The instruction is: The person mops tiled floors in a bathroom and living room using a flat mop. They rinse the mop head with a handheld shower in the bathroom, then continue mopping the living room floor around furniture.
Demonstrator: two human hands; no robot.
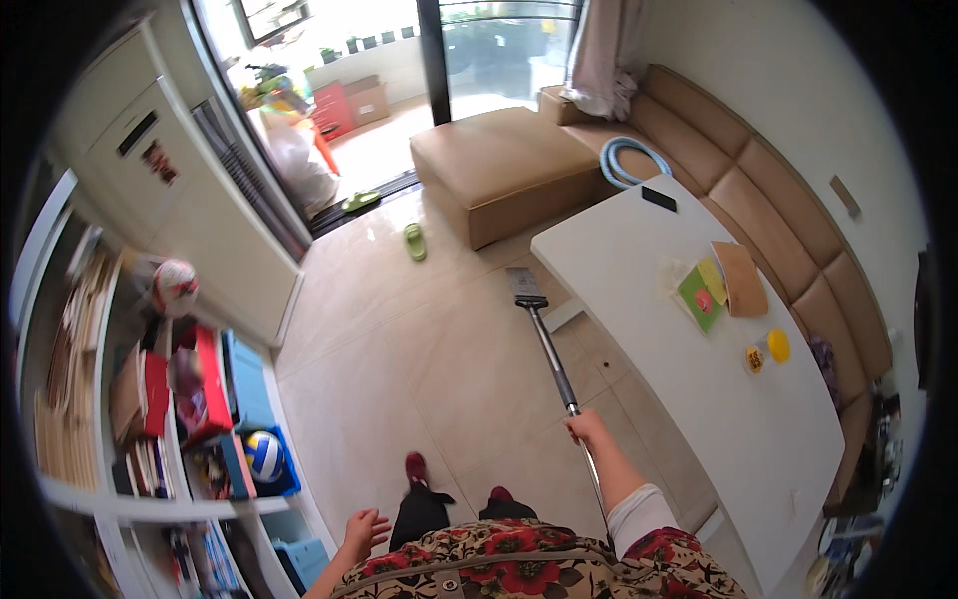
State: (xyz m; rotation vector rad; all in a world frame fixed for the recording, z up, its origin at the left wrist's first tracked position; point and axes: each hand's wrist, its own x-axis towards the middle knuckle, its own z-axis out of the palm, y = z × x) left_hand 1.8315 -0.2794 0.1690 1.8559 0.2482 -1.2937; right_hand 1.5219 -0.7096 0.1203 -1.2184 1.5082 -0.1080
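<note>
My right hand [586, 428] is wrapped around the metal pole of a long-handled floor mop [552, 352]. The mop's flat grey head [523, 282] rests on the tiled floor [389, 359] near a leg of the white table. From my fist the pole runs back past my forearm toward my floral apron [516, 558]. My left hand [367, 530] hangs at my side with its fingers apart and nothing in it. A small dark spot [606, 365] shows on the floor under the table's edge.
A white table [673, 389] on my right bears a phone [658, 198], booklets [702, 296] and a yellow-lidded jar [777, 347]. Beyond are a brown sofa [516, 161] and a coiled blue hose [610, 161]. Green slippers [415, 242] lie near the sliding door. Shelves [150, 509] line the left.
</note>
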